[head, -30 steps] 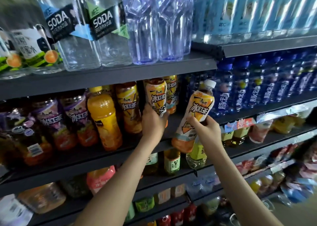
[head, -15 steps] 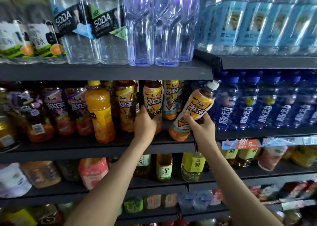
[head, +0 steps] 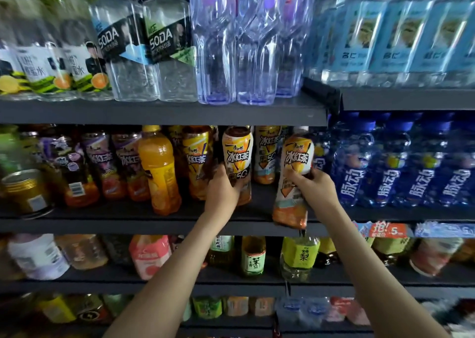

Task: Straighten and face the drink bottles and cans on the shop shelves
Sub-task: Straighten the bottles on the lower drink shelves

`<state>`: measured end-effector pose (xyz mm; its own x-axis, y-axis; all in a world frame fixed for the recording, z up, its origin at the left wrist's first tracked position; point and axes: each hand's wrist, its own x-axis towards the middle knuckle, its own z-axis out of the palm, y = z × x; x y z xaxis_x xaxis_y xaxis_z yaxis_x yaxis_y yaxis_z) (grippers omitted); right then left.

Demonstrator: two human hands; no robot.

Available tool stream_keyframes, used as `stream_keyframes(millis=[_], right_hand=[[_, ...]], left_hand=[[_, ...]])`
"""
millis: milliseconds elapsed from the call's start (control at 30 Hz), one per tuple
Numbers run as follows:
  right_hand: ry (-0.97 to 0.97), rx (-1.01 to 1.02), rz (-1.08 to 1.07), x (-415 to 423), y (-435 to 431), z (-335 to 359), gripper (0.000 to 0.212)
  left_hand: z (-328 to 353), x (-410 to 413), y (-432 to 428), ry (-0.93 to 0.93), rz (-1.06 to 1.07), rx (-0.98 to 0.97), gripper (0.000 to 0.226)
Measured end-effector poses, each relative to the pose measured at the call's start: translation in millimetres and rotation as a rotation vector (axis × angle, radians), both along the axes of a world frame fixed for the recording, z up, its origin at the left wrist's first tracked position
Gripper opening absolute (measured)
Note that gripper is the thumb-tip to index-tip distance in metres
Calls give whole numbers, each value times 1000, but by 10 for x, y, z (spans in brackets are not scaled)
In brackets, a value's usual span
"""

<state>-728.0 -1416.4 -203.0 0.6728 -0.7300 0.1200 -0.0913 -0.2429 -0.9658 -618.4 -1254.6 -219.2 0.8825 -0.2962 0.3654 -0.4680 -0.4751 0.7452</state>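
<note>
Head view: left hand (head: 223, 191) is wrapping its grip round the lower half of 1 iced tea bottle (head: 237, 152) standing on the middle shelf (head: 128, 224), label facing out. Right hand (head: 316, 186) is gripping the waist of a second tea bottle (head: 295, 173), nearly upright, base overlapping the shelf's front edge. Likely full: moderately heavy, stiff, slick film label, so holding mid-body looks safest. Versus 0.5 s ago: second bottle is coming upright from a hard right tilt; left hold is staying put.
</note>
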Motion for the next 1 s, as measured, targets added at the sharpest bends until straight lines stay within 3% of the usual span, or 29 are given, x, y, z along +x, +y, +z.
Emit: stream_keyframes(millis=[167, 367, 700, 833, 933, 1000], right_hand=[[77, -189, 63, -138, 100, 5, 23], [-63, -158, 72, 20, 170, 98, 29], [-95, -96, 113, 506, 203, -10, 43], [-102, -144, 75, 491, 272, -43, 52], [-179, -293, -144, 442, 472, -85, 64], [-291, -338, -278, 407, 704, -115, 60]], left_hand=[[-17, 19, -6, -14, 1, -11, 62], [-8, -5, -3, -19, -40, -17, 55], [25, -6, 38, -24, -57, 5, 56], [-16, -61, 218, -240, 12, -55, 51], [-33, -74, 526, -468, 140, -280, 36], [-72, -21, 759, -514, 295, -369, 41]])
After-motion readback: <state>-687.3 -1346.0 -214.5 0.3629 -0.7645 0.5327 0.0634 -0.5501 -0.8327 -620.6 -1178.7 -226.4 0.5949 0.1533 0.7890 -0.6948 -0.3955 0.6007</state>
